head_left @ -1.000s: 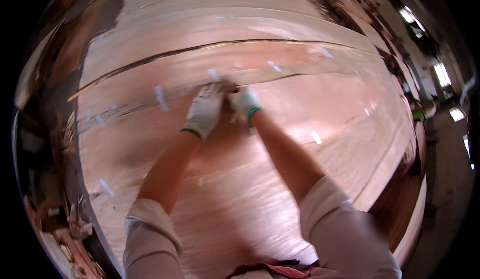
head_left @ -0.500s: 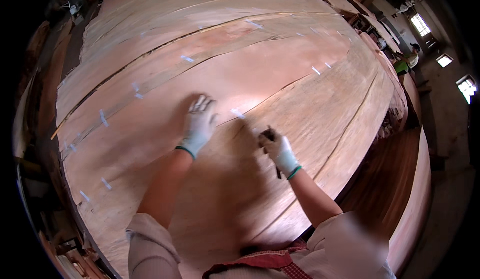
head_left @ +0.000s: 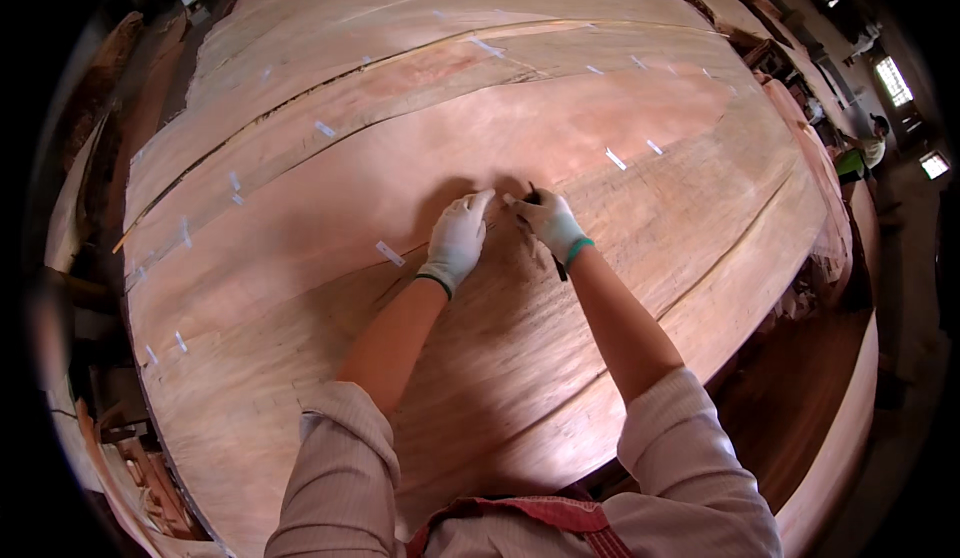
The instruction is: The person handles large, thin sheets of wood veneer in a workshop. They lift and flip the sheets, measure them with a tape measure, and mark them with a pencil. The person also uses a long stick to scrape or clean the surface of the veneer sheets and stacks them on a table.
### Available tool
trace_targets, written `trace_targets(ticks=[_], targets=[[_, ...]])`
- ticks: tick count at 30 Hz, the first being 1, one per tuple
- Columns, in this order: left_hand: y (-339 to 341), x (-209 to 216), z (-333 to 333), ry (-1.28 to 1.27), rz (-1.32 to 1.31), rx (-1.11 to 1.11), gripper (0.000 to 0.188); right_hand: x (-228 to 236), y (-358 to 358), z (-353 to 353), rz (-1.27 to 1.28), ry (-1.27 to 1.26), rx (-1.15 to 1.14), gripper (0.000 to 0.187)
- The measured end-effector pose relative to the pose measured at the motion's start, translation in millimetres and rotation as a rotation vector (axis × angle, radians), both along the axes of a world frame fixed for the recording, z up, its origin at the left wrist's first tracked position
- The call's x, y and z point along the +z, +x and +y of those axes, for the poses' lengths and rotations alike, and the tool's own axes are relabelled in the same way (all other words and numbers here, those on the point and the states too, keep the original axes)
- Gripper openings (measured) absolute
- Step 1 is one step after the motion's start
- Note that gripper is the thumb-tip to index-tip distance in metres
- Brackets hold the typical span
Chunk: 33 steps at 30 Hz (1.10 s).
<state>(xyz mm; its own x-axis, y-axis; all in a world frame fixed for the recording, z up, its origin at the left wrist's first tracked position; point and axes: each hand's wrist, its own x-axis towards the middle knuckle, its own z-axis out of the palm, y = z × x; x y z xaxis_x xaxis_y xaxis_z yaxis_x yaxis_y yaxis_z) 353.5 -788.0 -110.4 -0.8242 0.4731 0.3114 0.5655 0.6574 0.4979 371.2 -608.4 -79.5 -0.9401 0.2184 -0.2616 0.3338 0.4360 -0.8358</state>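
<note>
Both my hands, in white gloves with green cuffs, are close together over a seam between sheets of wood veneer (head_left: 330, 213). My left hand (head_left: 455, 240) rests at the seam with its fingers pressed together toward the right hand; whatever they may pinch is hidden. My right hand (head_left: 550, 224) is closed around a slim dark tool (head_left: 561, 271), whose ends show above and below the fist; its kind is unclear. A short piece of white tape (head_left: 390, 253) lies across the seam left of my left hand. Another tape piece (head_left: 615, 159) lies beyond my right hand.
More tape pieces (head_left: 325, 129) dot the veneer, and a long dark-edged gap (head_left: 255, 123) crosses its far part. Veneer scraps (head_left: 150, 483) lie at the lower left. Stacked sheets (head_left: 825, 428) stand at the right. A person (head_left: 868, 148) is in the right background.
My left hand has moved right along the seam, from lying spread to fingers together. My right hand has moved up slightly, and the two are now nearly touching. The view has shifted right.
</note>
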Motion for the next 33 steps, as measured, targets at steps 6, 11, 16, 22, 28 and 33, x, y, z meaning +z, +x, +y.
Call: trace_targets(ticks=[6,11,16,22,28,33], targets=[[6.1,-6.9,18.6,-0.355,0.117,-0.026,0.048,13.4,-27.9,-14.3,-0.175,0.554,0.144,0.028],[13.6,-8.1,38.6,-0.691,0.211,0.061,0.043,-19.8,35.8,-17.0,-0.042,-0.056,-0.085,0.027],[-61.7,13.0,6.9,-0.111,-0.028,0.139,0.023,20.5,9.0,-10.5,0.135,-0.257,-0.088,0.015],[-163.1,-15.0,-62.9,-0.263,0.184,0.490,0.058,10.4,-156.5,-45.2,0.156,0.104,0.181,0.028],[-210.1,-21.8,-41.9,-0.120,0.073,0.153,0.050,1.3,-275.8,-81.1,0.006,0.475,0.282,0.033],[-212.0,-28.4,-37.9,-0.281,0.263,0.150,0.043,-32.4,-245.4,-73.9,0.165,0.447,0.201,0.035]])
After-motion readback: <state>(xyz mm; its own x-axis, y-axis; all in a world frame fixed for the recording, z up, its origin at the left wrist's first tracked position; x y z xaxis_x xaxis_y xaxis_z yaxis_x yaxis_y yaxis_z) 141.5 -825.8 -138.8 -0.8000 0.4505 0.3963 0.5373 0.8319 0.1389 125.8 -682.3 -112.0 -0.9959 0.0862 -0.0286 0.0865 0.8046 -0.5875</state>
